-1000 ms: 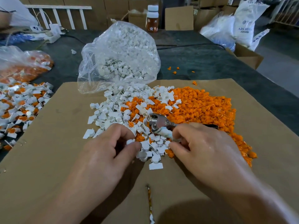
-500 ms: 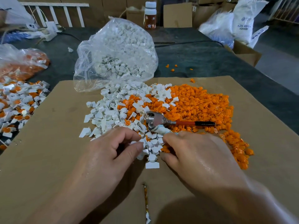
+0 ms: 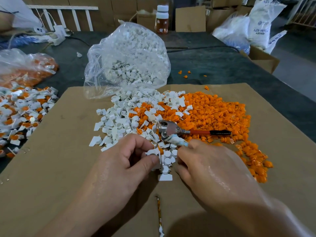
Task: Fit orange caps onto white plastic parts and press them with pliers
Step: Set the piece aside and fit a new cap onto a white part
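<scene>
A heap of white plastic parts (image 3: pixel 123 117) and a heap of orange caps (image 3: pixel 213 113) lie side by side on a brown cardboard sheet (image 3: pixel 51 159). Pliers (image 3: pixel 168 128) with a red and black handle lie on the heaps, jaws to the left. My left hand (image 3: pixel 119 165) pinches a white plastic part (image 3: pixel 151 152) between thumb and forefinger at the pile's near edge. My right hand (image 3: pixel 210 170) rests just right of it, fingers curled down into the parts beside the pliers' lower handle. What those fingers hold is hidden.
A clear bag of white parts (image 3: pixel 130 59) lies open at the cardboard's far edge. Assembled white-and-orange pieces (image 3: pixel 22 113) are heaped at the left, with a bag of orange pieces (image 3: pixel 25 69) behind them. A bottle (image 3: pixel 161 19), boxes and sacks stand at the back.
My right hand has drawn back toward me, uncovering the pliers' red handle. My left hand has stayed at the pile's near edge with its pinch.
</scene>
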A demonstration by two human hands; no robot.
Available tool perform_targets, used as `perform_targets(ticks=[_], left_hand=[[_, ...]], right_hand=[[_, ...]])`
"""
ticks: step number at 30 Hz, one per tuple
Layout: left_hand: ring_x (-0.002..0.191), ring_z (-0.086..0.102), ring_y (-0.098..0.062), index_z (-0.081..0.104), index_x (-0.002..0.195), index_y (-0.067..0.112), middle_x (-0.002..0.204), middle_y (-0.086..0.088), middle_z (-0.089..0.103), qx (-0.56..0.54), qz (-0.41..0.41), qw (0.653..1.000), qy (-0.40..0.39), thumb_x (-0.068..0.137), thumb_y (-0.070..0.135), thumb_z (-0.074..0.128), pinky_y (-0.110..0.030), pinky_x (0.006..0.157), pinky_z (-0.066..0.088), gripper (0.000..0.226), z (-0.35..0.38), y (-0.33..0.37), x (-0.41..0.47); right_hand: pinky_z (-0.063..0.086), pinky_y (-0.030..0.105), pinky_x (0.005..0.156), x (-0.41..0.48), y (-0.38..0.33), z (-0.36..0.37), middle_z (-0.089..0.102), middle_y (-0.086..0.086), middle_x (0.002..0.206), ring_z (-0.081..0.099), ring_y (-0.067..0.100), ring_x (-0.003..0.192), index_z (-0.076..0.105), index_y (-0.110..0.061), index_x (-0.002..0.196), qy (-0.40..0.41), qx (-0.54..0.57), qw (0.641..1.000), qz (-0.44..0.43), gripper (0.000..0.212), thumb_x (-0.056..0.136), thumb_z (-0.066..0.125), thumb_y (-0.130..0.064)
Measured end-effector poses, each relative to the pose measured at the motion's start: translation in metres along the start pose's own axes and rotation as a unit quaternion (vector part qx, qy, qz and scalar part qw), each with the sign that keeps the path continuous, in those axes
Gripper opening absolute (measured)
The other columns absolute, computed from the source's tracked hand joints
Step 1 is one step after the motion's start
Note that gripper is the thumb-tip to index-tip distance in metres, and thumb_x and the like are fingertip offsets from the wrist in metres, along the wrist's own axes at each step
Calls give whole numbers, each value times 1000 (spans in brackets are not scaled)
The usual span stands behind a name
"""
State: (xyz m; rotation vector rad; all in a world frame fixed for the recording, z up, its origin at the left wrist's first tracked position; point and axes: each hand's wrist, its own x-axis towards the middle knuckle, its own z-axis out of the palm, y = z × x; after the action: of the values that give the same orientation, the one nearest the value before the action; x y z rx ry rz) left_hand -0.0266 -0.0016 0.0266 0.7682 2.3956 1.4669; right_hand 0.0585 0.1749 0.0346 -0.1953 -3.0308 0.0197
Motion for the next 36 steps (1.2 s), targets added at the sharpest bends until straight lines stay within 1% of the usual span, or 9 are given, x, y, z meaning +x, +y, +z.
perform_targets(ticks=[2,6,8,11,18,25,28,30,36], left_hand=[[62,64,-8,64,98,49,75,13,68,-5,3,1000,-4,63,66,55,-30,54,55,40,-1,-1,0],[62,63,-10,68,100,48,74,9,66,-54,1,999,-6,67,60,60,-27,50,52,36,1,-3,1],[60,62,-9,69,98,47,72,9,64,-92,-9,996,-6,78,44,69,-22,49,50,20,3,-4,3],[57,63,-11,70,93,44,72,5,66,-113,-13,994,1,85,16,74,-21,47,48,29,4,-7,5],[57,63,-10,71,90,42,66,5,65,-136,-19,991,8,86,19,75,-21,48,48,23,5,-7,6],[49,59,-7,71,89,41,62,3,65,-149,-19,988,16,82,21,70,-18,45,46,20,5,-5,6],[48,58,-6,71,89,39,61,2,65,-162,-23,986,16,79,24,70,-18,45,46,18,4,-4,6],[47,57,-6,71,88,38,61,2,64,-167,-24,986,12,79,23,71,-16,44,44,17,3,-2,5],[46,57,-4,71,87,39,61,5,64,-147,-20,989,0,81,24,71,-14,43,43,16,2,-1,5]], right_hand=[[30,33,51,-1,-2,0,34,-7,82,46,21,68,38,-32,87,-6,0,1000,9,14,97,47,-34],[31,32,57,1,-3,-1,34,-6,85,38,20,73,48,-30,100,-11,-6,1000,11,12,94,54,-22],[32,31,59,1,-5,0,34,-6,85,36,20,75,51,-28,105,-9,-6,1000,7,14,95,55,-19],[34,31,61,1,-8,2,44,-3,91,40,21,80,52,-25,115,-17,-6,1000,-13,21,97,50,-15],[32,32,55,2,-4,5,34,-5,75,38,21,70,58,-25,100,-31,-3,999,-16,16,91,56,-12],[31,29,59,3,-2,-6,44,-7,89,43,17,78,52,-30,103,-19,-11,1000,-1,18,93,56,-15],[33,30,54,-2,3,-18,42,-9,86,46,16,77,47,-32,94,-34,-41,998,37,5,95,51,-29],[43,30,59,-7,6,-22,42,-8,85,54,17,85,42,-32,90,-65,-54,995,50,12,97,40,-41],[45,33,73,-10,-1,-20,45,-6,109,51,21,97,49,-31,120,-88,-44,995,-16,23,98,43,-26]])
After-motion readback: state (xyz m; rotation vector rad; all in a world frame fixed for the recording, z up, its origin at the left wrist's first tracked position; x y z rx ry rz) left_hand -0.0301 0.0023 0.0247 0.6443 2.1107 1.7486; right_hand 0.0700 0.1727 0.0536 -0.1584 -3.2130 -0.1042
